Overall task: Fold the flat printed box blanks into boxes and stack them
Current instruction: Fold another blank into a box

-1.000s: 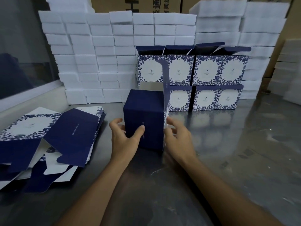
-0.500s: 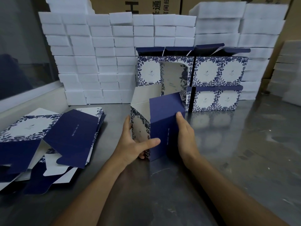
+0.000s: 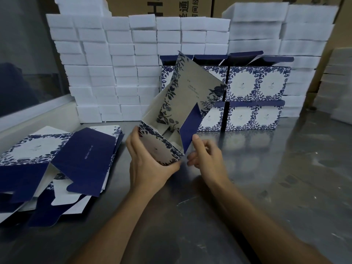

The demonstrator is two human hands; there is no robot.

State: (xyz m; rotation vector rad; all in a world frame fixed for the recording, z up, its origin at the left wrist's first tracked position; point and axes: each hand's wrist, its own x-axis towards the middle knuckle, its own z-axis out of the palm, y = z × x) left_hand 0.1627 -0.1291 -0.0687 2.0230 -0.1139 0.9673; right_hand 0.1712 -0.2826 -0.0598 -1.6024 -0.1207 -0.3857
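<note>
A half-formed blue-and-white floral box (image 3: 179, 115) is tilted above the table, its open top facing me and its lid flap raised toward the back. My left hand (image 3: 148, 164) grips its lower front corner. My right hand (image 3: 207, 157) is beside the box's dark blue side, thumb tip touching that panel, fingers loosely curled. A pile of flat printed blanks (image 3: 57, 164) lies at the left. Finished boxes (image 3: 255, 96) stand in two stacked rows behind the held box, top lids open.
The metal table (image 3: 276, 187) stretches to the right and toward me. A wall of white foam blocks (image 3: 118, 73) rises behind the boxes, with more at the far right (image 3: 339, 88). Brown cartons stand behind them. A window ledge (image 3: 34, 109) runs along the left.
The box stood upright on the table with both hands on its sides. It has since been turned, lifted and tilted so its open top faces me, and the right hand has loosened.
</note>
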